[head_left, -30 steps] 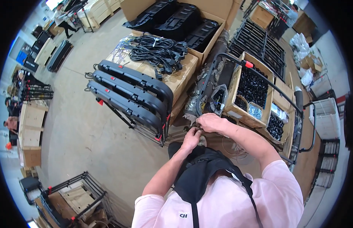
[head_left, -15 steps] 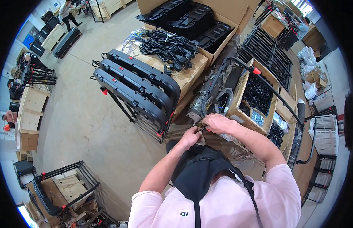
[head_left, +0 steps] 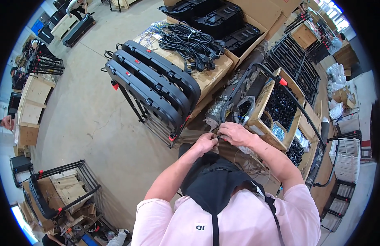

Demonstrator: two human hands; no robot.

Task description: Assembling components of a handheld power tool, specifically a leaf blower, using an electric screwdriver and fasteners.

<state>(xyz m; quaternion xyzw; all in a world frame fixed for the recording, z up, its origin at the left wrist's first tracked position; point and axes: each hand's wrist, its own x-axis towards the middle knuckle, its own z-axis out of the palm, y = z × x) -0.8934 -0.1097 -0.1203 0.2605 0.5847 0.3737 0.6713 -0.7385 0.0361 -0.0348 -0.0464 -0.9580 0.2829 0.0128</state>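
A small dark part (head_left: 218, 138) is pinched in the fingers of the left hand (head_left: 206, 143) and the right hand (head_left: 235, 134) — near the black tube frame (head_left: 232, 94).

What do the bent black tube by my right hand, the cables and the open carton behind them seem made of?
Tube: probably painted metal; slim, smooth, with a faint sheen. Cables: likely plastic or rubber sheathing, black; loose loops, slight shine. Carton: apparently cardboard; matte tan, thin flaps.
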